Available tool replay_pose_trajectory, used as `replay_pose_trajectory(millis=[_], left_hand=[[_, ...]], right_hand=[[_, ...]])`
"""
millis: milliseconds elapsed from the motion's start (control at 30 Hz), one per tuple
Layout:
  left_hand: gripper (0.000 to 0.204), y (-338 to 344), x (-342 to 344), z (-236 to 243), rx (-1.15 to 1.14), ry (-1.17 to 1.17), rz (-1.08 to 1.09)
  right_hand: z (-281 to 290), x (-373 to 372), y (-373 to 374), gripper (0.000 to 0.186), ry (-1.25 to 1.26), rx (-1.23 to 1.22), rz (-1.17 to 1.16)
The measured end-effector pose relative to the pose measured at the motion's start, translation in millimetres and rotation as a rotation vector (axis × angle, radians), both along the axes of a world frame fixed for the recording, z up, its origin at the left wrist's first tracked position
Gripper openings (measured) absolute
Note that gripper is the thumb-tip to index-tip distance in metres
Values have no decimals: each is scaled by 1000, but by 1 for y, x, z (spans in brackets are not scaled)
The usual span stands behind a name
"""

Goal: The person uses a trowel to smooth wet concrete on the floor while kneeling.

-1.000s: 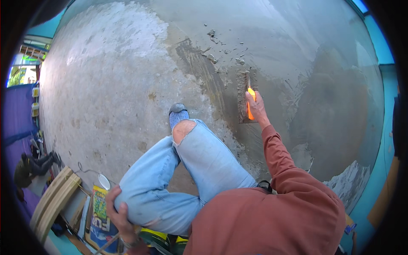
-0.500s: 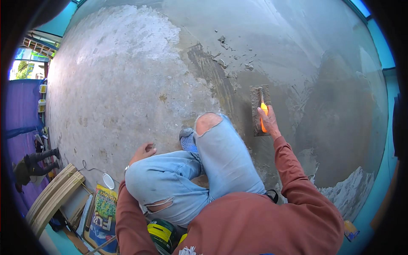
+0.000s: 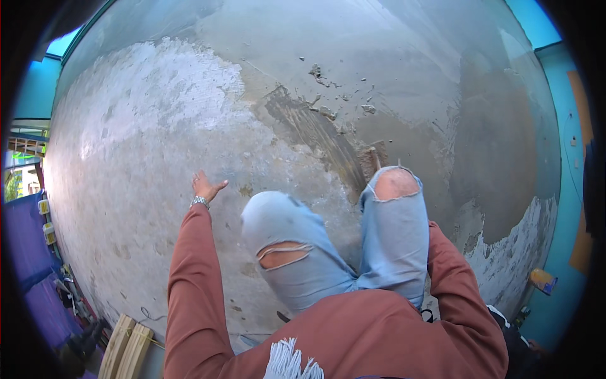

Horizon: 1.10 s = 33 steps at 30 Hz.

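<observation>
My left hand point(image 3: 206, 187) reaches out over the bare, rough grey floor point(image 3: 145, 151), its fingers spread and holding nothing. A watch point(image 3: 201, 201) with a metal band circles that wrist. Past my right knee, the end of a cement-smeared finishing trowel point(image 3: 373, 155) shows on the floor. The rest of the trowel is hidden behind the knee. My right forearm passes behind the same leg, so the right hand and its grip are out of sight. A dark smear of wet mortar point(image 3: 309, 126) runs up and left from the trowel.
Several mortar lumps point(image 3: 320, 74) lie on the smoother grey coating point(image 3: 410, 76) ahead. A darker patch point(image 3: 495, 145) spreads at the right, beside the turquoise wall point(image 3: 548, 76). Wooden boards point(image 3: 129, 347) lie at the lower left, and a yellow packet point(image 3: 543, 280) at the lower right.
My left hand has moved from beside my knee out over the floor and spread. My legs have shifted, and the right knee now covers most of the trowel and the right hand.
</observation>
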State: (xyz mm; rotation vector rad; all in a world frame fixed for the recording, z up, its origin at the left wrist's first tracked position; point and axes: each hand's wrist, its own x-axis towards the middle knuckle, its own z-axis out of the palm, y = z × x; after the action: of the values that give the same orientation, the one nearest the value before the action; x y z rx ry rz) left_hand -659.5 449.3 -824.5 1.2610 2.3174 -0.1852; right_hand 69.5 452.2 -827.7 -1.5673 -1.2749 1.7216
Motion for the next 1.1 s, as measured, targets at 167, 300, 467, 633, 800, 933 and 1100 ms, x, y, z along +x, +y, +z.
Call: replay_pose_trajectory(millis=[167,300,467,633,800,933,1100], left_hand=[[154,46,21,-39,-110,56,-1],[160,45,9,-52,-64,31,-24],[159,59,23,-48,-86,25,-13],[159,53,20,-41,-123,35,9],[160,50,-8,-37,-171,22,-2],[161,77,-43,-22,-311,-154,-27],[165,99,-18,-11,-507,-205,-48]], right_hand=[[83,-30,-3,42,6,-229,-216],[152,-58,25,45,51,-298,-314],[242,-107,94,50,53,-228,-163],[227,-183,161,50,85,77,65],[154,-232,206,44,-123,12,211],[74,-255,241,46,-457,546,419],[52,-305,252,45,-213,225,477]])
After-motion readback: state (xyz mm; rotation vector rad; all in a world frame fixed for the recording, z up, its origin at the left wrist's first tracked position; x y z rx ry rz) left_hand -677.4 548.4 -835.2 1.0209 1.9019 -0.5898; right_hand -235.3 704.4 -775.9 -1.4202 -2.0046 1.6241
